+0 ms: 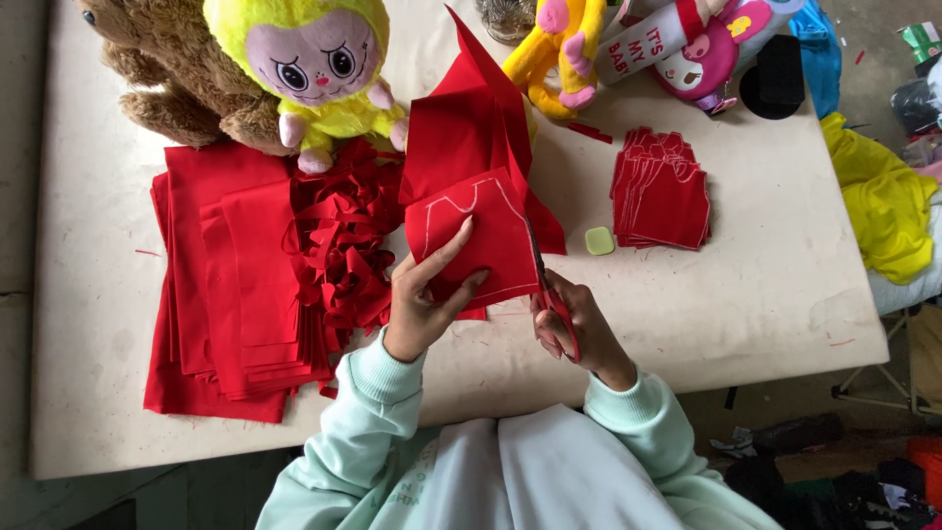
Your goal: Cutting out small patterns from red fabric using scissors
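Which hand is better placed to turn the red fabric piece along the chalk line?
Left. The left hand already pinches the chalk-marked red fabric piece, while the right hand is occupied gripping the red-handled scissors cutting its edge.

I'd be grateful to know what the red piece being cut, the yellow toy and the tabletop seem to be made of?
The red piece in the left hand looks like thin matte woven cloth: it folds sharply and carries a chalk outline. The yellow toy seems plush, with fuzzy pile and a smooth printed face. The tabletop looks like a pale, stained board or covering; which one is unclear.
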